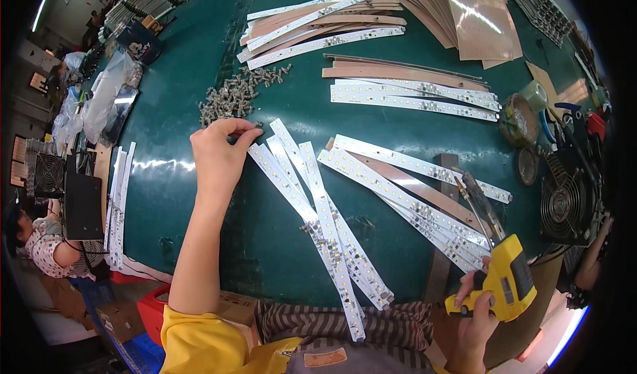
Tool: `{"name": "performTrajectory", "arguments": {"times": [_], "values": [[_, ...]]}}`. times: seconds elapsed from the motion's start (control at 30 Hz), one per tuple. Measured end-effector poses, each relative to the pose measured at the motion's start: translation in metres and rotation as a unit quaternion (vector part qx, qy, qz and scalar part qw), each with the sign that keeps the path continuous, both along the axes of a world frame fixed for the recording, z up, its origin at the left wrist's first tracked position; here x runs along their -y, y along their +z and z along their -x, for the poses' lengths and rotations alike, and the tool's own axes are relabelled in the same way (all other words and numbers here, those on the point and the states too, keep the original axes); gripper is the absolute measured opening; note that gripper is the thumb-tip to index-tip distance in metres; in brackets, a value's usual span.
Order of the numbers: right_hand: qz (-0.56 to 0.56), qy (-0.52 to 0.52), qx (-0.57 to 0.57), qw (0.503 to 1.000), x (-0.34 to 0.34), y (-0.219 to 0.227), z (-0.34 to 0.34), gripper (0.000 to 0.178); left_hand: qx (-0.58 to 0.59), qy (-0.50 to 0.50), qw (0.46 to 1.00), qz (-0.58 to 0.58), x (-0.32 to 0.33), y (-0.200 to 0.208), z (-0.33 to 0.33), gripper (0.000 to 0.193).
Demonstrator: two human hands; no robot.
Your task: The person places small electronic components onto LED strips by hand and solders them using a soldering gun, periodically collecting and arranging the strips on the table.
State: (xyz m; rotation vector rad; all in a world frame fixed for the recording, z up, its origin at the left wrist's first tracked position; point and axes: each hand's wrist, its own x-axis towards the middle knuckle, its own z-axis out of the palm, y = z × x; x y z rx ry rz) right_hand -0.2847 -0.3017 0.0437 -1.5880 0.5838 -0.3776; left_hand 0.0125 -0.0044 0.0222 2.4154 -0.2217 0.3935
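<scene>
My left hand (222, 145) is at the near edge of a pile of small grey-brown parts (229, 96), thumb and forefinger pinched together. Whatever sits between those fingertips is too small to make out. At the lower right, my right hand (476, 317) grips a yellow soldering gun (505, 282), its thin metal tip pointing up and away over the boards. Narrow white LED boards (325, 224) lie crossed in front of me, just right of my left hand. Under the gun's tip is a fanned stack of LED boards (405, 205) with a brown strip between them.
More LED boards (411, 96) and brown blank panels (481, 19) lie farther back on the green table (179, 205). A round tin (519, 118), hand tools and a black fan (563, 201) stand at right. Plastic bags (109, 95) and another person (56, 248) are at left.
</scene>
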Motion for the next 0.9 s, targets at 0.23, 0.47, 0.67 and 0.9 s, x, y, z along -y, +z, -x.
{"name": "performTrajectory", "arguments": {"times": [0.23,0.47,0.67,0.9], "values": [[0.003,-0.011,0.01,1.0,0.0,0.001,-0.002,0.058,-0.005,-0.009,1.0,-0.023,-0.002,-0.002,-0.001,0.016],[0.003,-0.013,0.01,1.0,0.001,-0.002,0.0,0.058,0.039,-0.058,0.997,-0.037,-0.006,-0.011,-0.01,0.018],[0.004,-0.016,0.002,1.0,0.0,0.0,0.0,0.056,0.042,-0.036,0.998,-0.022,-0.004,-0.018,-0.01,0.014],[-0.005,-0.025,0.012,1.0,-0.001,-0.002,-0.004,0.055,0.09,-0.052,0.992,-0.071,-0.006,-0.016,-0.014,0.009]]}}
